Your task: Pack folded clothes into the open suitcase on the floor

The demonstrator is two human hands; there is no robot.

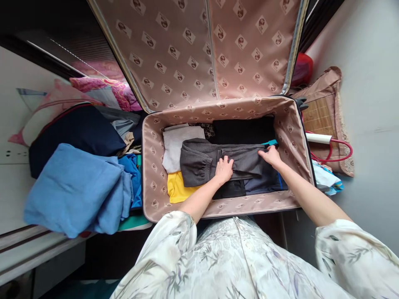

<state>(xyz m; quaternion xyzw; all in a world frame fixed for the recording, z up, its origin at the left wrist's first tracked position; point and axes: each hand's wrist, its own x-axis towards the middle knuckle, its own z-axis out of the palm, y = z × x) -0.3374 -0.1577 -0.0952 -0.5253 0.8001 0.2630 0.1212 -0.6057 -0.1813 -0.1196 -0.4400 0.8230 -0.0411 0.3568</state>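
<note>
Dark grey trousers [196, 160], folded lengthwise with a gathered cuff at the left, lie across the clothes inside an open suitcase [152, 166]. My left hand [223, 170] rests on the middle of the trousers, fingers apart on the cloth. At their right end, my right hand [271, 157] pinches the edge between thumb and fingers. Around and beneath them are a light grey garment [179, 141], a yellow garment [179, 189], black clothing [245, 129] along the back, and a navy garment [264, 180] at the front right.
The suitcase lid [181, 54] stands raised behind. To the left, a folded blue cloth [77, 187] lies before a dark navy bag-like item [75, 133]. A brown bag [324, 120] and a white-and-red handled item [321, 138] sit at the right by the wall [374, 124].
</note>
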